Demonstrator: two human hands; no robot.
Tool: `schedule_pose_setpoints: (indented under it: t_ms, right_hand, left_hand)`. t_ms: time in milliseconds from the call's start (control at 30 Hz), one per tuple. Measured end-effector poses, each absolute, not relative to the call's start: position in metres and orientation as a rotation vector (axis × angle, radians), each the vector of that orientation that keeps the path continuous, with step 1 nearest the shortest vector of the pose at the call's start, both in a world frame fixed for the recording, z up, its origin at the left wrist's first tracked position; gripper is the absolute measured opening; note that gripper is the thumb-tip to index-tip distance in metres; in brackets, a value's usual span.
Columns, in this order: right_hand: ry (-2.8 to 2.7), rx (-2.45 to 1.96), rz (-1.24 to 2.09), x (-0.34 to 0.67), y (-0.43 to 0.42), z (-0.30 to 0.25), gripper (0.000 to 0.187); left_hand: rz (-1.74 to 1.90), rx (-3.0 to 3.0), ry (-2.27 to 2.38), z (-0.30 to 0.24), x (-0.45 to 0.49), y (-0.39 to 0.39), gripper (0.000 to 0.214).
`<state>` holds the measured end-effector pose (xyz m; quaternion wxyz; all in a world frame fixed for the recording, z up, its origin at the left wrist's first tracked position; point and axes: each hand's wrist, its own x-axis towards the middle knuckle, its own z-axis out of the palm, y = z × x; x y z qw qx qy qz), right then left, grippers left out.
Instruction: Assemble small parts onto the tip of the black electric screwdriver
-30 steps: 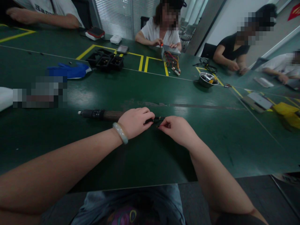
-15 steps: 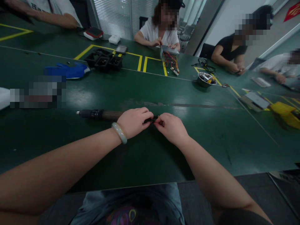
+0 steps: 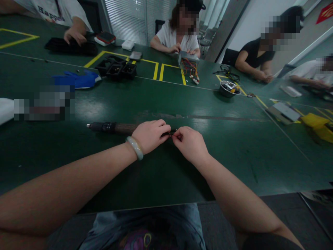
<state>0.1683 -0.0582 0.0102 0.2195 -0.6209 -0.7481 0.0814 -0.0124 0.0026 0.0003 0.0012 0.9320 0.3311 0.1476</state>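
Observation:
A dark electric screwdriver (image 3: pixel 122 128) lies on the green table (image 3: pixel 223 166), its bare metal tip pointing left. My left hand (image 3: pixel 151 136), with a pale bangle on the wrist, is closed over the rear end of it, and the palm hides much of that end. Right beside those fingers, my right hand (image 3: pixel 191 143) pinches something thin and dark at the tool's rear. What it pinches is too small and too covered to name. The two sets of fingertips almost meet.
Further back are blue gloves (image 3: pixel 78 79), black plastic trays (image 3: pixel 114 66) and a metal bowl of small parts (image 3: pixel 229 89). A person opposite handles a metal box with coloured wires (image 3: pixel 188 61). A yellow object (image 3: pixel 316 126) lies right. Other people sit along the far side.
My hands and the electric screwdriver have hardly moved. At far left, another person's hand has come down onto a black item on the table. The view has shifted slightly.

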Motion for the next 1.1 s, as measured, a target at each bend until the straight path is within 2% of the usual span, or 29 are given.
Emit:
schedule_pose_setpoints:
  t_ms: [1100]
  right_hand:
    - [-2.067, -1.550, 0.456, 0.185, -0.032, -0.009, 0.008]
  left_hand:
    - [0.496, 2.946, 1.029, -0.001, -0.012, 0.002, 0.021]
